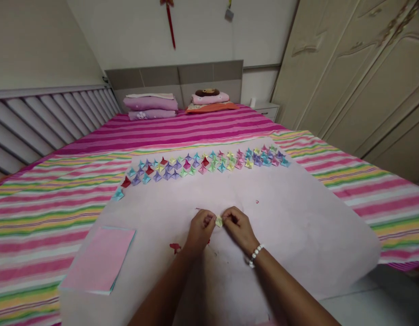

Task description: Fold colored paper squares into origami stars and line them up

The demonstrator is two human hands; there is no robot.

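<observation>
A small pale yellow folded paper piece (219,221) is pinched from both sides, low over the large white sheet (284,217). My left hand (202,228) grips its left edge with closed fingers. On its right edge, the thumb and fingertips of my right hand (239,226) are pressed together; a white beaded bracelet (256,256) circles that wrist. Beyond the hands, several small folded paper pieces (167,173) in blue, purple, red, green, pink and yellow stand in rows along the sheet's far side. Red scraps (175,247) lie beside my left forearm.
A stack of pink and light blue paper (102,260) lies at the left of the sheet. Under everything is a bed with a striped cover (392,203). Folded bedding (150,104) sits by the headboard (196,72); a wardrobe (372,90) stands at right.
</observation>
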